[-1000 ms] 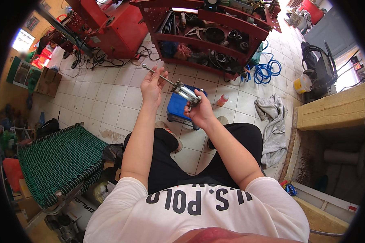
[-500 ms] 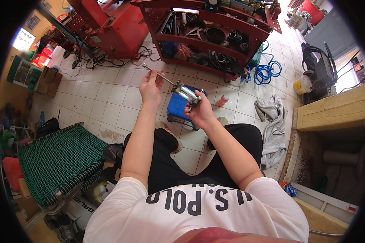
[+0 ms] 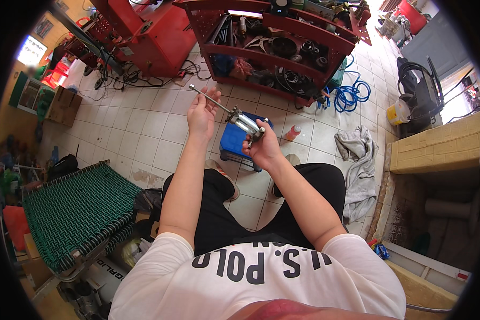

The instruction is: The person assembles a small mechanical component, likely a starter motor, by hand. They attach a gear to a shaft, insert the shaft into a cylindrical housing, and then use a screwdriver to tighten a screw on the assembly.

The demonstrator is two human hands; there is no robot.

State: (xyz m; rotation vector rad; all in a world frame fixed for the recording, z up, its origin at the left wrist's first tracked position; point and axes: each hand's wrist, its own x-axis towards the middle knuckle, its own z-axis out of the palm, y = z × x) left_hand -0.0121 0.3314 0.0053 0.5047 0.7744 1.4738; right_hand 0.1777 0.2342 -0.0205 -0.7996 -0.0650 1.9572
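Brown cardboard boxes (image 3: 64, 105) at far left wall

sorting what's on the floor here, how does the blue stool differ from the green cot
The stool is blue, small and smooth-topped; the cot is green, far bigger and woven. The stool sits ahead of the person, partly hidden behind the right hand and the metal cylinder; the cot lies off to the left, beside the left arm. Both stand on the tiled floor.

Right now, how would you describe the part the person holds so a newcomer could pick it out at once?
Start at the red shelf rack at the top, then drop to the blue stool on the tiled floor in front of it. Just above the stool, the right hand grips a short metal cylinder, and the left hand holds its thin rod. It is the only shiny metal piece held off the floor.
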